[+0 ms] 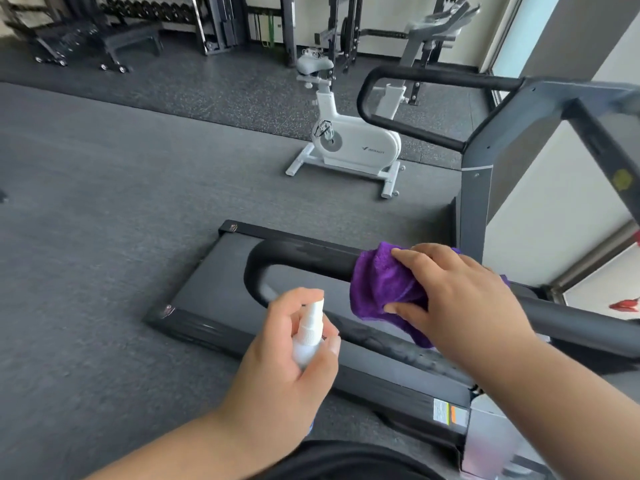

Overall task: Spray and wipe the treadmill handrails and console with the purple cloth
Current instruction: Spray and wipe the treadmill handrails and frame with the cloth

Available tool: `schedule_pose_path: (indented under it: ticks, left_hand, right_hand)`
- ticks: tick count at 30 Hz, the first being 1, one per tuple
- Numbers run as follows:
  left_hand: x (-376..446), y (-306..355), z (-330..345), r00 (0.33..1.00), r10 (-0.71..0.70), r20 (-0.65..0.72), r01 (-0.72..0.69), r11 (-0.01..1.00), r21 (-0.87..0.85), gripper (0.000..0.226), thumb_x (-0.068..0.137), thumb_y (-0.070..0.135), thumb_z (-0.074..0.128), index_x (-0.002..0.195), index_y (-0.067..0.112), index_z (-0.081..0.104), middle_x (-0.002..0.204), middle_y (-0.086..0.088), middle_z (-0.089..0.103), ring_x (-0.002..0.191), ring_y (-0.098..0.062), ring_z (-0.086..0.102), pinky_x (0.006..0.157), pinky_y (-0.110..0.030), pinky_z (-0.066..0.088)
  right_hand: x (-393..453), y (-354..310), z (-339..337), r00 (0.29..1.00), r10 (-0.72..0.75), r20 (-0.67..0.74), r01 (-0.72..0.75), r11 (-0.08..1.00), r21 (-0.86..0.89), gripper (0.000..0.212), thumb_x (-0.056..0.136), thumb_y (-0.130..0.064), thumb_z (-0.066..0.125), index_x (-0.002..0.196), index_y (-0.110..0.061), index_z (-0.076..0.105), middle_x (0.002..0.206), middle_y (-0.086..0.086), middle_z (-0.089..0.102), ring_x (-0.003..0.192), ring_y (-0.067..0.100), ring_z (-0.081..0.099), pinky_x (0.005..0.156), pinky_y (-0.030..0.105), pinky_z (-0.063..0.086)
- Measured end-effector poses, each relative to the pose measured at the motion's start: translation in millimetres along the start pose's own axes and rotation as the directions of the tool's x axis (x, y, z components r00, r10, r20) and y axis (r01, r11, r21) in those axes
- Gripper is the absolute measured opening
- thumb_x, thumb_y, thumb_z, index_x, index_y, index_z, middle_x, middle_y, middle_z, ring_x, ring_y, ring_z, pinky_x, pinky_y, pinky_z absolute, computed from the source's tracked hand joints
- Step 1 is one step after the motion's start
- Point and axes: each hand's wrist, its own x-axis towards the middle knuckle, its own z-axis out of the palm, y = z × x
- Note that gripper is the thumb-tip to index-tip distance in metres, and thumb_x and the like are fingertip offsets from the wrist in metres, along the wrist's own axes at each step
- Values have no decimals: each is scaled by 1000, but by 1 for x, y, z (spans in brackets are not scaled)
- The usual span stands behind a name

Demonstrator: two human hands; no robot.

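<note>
A black treadmill near handrail (298, 251) runs across the lower middle of the head view and loops round at its left end. My right hand (460, 292) grips the purple cloth (381, 289), wrapped over that rail. Just left of it, my left hand (291, 362) holds a small white spray bottle (308, 334) upright, nozzle at the top, close to the rail's looped end. The far handrail (408, 98) curves at the upper right and joins the grey upright (474, 188). The console at the far right edge is blurred.
The treadmill deck (214, 296) lies on the grey floor below the rail. A white exercise bike (349, 140) stands beyond it. Weight racks and a bench (114, 39) line the back wall. A window (519, 36) is at the upper right.
</note>
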Motion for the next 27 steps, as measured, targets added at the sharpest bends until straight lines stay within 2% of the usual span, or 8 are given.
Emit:
schedule_pose_path:
  ticks: [4, 10, 14, 18, 20, 23, 25, 27]
  left_hand:
    - [4, -9, -18, 1000, 19, -8, -19, 1000, -6, 45, 88, 32, 57, 125, 51, 39, 89, 5, 63, 68, -19, 61, 63, -26, 51]
    - [11, -19, -34, 999, 28, 19, -27, 999, -38, 47, 89, 34, 57, 125, 55, 37, 88, 7, 62, 73, -17, 61, 66, -17, 47]
    - [16, -26, -49, 999, 24, 32, -22, 996, -82, 46, 91, 33, 58, 127, 52, 37, 87, 5, 62, 69, -18, 59, 63, -21, 49]
    - [16, -40, -69, 1000, 7, 29, -5, 996, -92, 45, 92, 36, 57, 129, 51, 36, 87, 2, 61, 66, -22, 58, 58, -36, 53]
    - [17, -47, -78, 1000, -18, 16, 20, 994, -103, 45, 91, 35, 57, 128, 51, 37, 88, 1, 61, 64, -23, 58, 57, -38, 53]
    - [20, -56, -88, 999, -39, 10, 40, 990, -139, 46, 90, 33, 58, 128, 49, 38, 88, 2, 62, 64, -22, 59, 58, -38, 53]
    - [22, -60, -92, 1000, -30, 8, 31, 988, -150, 47, 90, 32, 58, 129, 49, 37, 88, 2, 62, 65, -22, 59, 58, -38, 54]
    - [23, -62, -94, 1000, -30, 2, 30, 986, -162, 46, 90, 33, 58, 129, 48, 38, 86, 0, 61, 63, -25, 58, 56, -44, 53]
  right_hand:
    - [31, -47, -1, 993, 13, 115, -11, 1000, -22, 91, 76, -94, 15, 144, -39, 38, 131, -5, 56, 107, 29, 60, 82, 44, 53]
    - [92, -129, 22, 987, -63, 149, 70, 997, -40, 57, 89, -72, 42, 124, -27, 47, 120, 0, 54, 99, 29, 58, 67, 37, 38]
    - [98, -131, 23, 979, -106, 172, 100, 994, 45, 53, 91, -61, 50, 135, -32, 44, 135, -2, 48, 109, 31, 56, 80, 41, 49]
    - [71, -91, 10, 988, -23, 155, -2, 988, 157, 65, 83, -71, 48, 137, -35, 49, 136, -8, 54, 113, 27, 59, 89, 40, 51]
    - [55, -74, 7, 994, 20, 105, -33, 991, 127, 66, 82, -75, 42, 134, -35, 52, 135, -10, 56, 116, 26, 58, 97, 43, 46]
    - [46, -73, 7, 998, 39, 55, -41, 998, 43, 70, 84, -80, 40, 133, -33, 55, 144, -7, 51, 133, 27, 44, 111, 57, 32]
    - [56, -88, 7, 993, 54, 102, -57, 998, 24, 82, 80, -87, 30, 129, -26, 56, 145, -3, 50, 127, 29, 50, 105, 53, 41]
    - [73, -110, 8, 989, 65, 130, -57, 997, -60, 82, 79, -87, 28, 123, -23, 54, 132, -1, 58, 109, 30, 60, 88, 45, 51]
